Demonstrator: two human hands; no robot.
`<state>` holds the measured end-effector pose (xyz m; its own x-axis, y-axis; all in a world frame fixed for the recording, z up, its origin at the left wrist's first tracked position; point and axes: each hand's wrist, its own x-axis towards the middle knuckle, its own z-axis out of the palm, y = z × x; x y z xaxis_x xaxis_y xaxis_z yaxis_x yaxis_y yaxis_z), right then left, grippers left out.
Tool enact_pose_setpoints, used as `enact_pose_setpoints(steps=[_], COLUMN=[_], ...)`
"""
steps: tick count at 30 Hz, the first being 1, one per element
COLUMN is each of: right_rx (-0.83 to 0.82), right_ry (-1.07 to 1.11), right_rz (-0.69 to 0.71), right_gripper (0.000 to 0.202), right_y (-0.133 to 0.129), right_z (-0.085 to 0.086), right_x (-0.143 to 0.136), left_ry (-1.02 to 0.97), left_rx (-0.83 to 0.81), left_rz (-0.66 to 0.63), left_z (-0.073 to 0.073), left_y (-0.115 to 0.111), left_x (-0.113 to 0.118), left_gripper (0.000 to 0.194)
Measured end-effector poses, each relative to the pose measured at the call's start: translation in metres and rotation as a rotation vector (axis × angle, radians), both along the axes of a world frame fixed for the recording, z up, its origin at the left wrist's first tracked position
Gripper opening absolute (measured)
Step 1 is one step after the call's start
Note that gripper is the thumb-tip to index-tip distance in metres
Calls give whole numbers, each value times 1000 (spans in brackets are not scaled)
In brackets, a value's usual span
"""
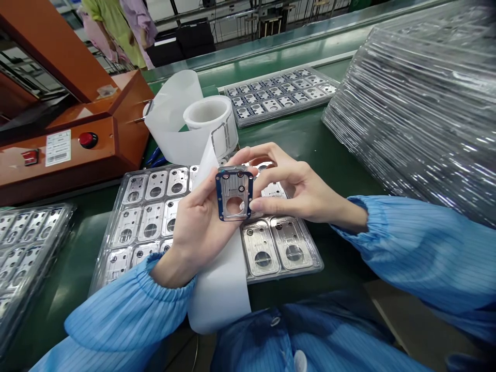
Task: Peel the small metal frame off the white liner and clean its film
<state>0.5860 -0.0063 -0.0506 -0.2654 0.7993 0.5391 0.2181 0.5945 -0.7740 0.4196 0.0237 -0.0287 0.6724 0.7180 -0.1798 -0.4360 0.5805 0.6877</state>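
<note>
A small metal plate (234,194) with a dark blue border and a round hole is held up at the centre. My left hand (205,222) cradles it from below and the left, fingers partly hidden behind it. My right hand (294,188) pinches its right edge between thumb and fingers. Beneath both hands lies a clear plastic tray (315,261) of similar metal plates. A strip of white backing paper (220,289) runs under my left hand and hangs over the near edge. It leads up to a label roll (209,114) behind my hands.
An orange machine (127,139) with a red button (88,140) stands at left. Other filled trays lie at far left (64,222) and at the back (287,109). Stacked clear trays (418,108) rise at right. People (127,31) are in the background.
</note>
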Motion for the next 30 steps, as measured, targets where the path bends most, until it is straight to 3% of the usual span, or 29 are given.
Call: enact_pose_setpoints(steps=[11,30], right_rx=[-6,5], right_ry=[-7,-21], right_rz=[-21,-48], right_gripper=[7,7], right_y=[1,0], right_z=[2,-2], right_x=[0,1], left_ry=[22,-23], left_rx=[-36,5], left_rz=[39,-12], left_z=[-1,-2], left_y=[-1,-1], left_x=[1,-1], left_gripper=[42,42])
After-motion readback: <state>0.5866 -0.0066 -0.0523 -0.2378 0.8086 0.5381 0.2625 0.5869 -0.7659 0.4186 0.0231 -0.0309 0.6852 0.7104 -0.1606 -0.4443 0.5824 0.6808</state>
